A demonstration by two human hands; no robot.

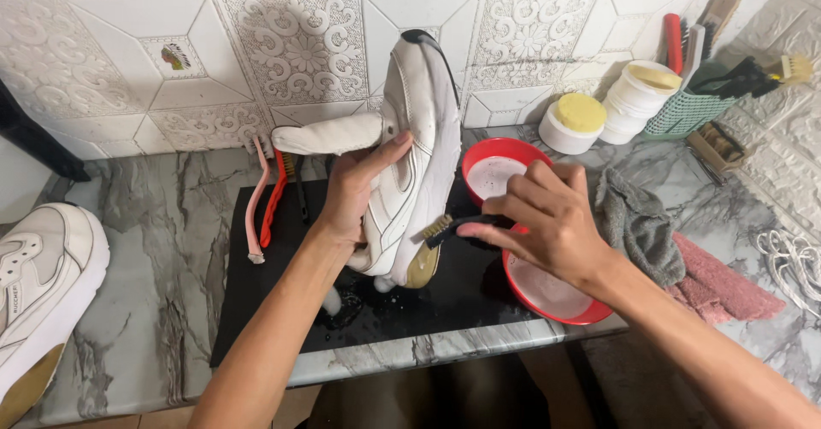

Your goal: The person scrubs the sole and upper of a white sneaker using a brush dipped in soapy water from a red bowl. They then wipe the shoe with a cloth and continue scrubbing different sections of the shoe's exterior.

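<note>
My left hand (355,191) grips a white sneaker (419,138) and holds it upright, toe up, over a black mat (256,292). Its tan sole edge shows near the heel. My right hand (547,219) holds a small black brush (449,228) whose pale bristles touch the shoe's lower side. Just behind and under my right hand stand two red bowls, the far red bowl (500,165) with white foamy liquid and the near red bowl (556,301). Wet drops lie on the mat beneath the shoe.
The second white sneaker (43,284) lies at the left on the marble counter (145,249). Pink and red brushes (265,198) lie beside the mat. Grey cloth (637,224), pink cloth (723,284), white laces (795,258), round tubs (577,121) and a green basket of brushes (693,104) are at the right.
</note>
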